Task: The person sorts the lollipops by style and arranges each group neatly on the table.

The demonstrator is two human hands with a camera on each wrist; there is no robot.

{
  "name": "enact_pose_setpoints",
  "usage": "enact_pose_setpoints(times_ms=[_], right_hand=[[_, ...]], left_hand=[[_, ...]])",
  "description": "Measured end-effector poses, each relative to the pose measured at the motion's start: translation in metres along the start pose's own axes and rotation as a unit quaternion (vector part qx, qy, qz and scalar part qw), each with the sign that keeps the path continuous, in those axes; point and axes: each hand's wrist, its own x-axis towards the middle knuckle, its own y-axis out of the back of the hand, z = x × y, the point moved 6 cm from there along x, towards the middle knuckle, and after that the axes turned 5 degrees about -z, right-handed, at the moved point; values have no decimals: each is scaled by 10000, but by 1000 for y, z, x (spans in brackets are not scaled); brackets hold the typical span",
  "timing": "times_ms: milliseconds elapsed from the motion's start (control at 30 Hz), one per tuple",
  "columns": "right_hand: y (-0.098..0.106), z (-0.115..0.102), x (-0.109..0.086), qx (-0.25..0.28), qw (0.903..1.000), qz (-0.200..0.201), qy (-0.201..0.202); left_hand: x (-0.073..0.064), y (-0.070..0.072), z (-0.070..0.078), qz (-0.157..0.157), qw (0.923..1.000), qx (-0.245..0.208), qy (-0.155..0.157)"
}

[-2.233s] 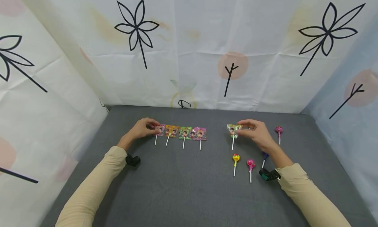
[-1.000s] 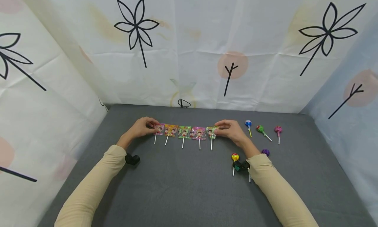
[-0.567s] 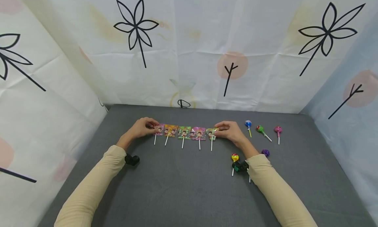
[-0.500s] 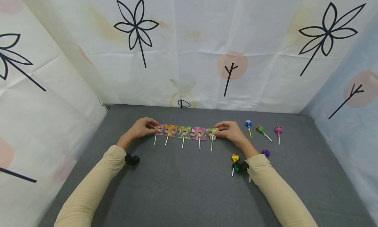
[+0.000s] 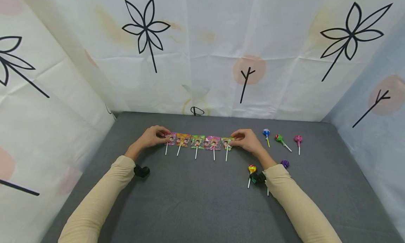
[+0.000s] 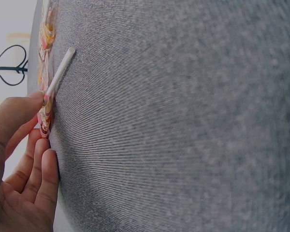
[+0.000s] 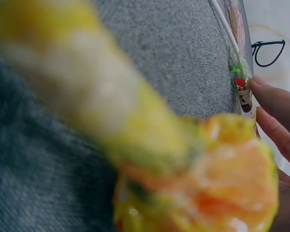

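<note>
Flat-wrapped lollipops lie side by side in a row on the grey cloth, sticks toward me. At the row's left end my left hand [image 5: 153,136] pinches a pink-wrapped lollipop [image 5: 172,139] by its wrapper; its white stick [image 6: 61,72] shows in the left wrist view. Beside it come an orange lollipop [image 5: 183,139], a green lollipop [image 5: 197,142] and another pink lollipop [image 5: 213,143]. My right hand [image 5: 248,141] pinches the pale green lollipop [image 5: 226,142] at the right end, its wrapper edge between thumb and finger.
Round-headed lollipops lie on the right: blue [image 5: 266,132], green [image 5: 278,138], pink [image 5: 298,139], purple [image 5: 285,163] and yellow [image 5: 252,169]. Another one is mostly hidden under the right sleeve [image 5: 294,197]. A printed white curtain [image 5: 209,32] stands behind the grey table [image 5: 190,201].
My right hand has carried the pale green lollipop leftward to the right end of the row. Over the last second both hands have stayed nearly still.
</note>
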Motion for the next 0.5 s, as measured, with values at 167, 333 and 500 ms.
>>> enact_pose_setpoints(times_ms=[167,333,500], right_hand=[[0,7,4,-166,9997,54,-151],[0,8,5,-248,9994,98,-231],[1,9,5,-322,9993,113,-165]], left_hand=[[0,0,0,-3,10000,14,24],[0,0,0,-9,10000,5,29],[0,0,1,-16,10000,11,36]])
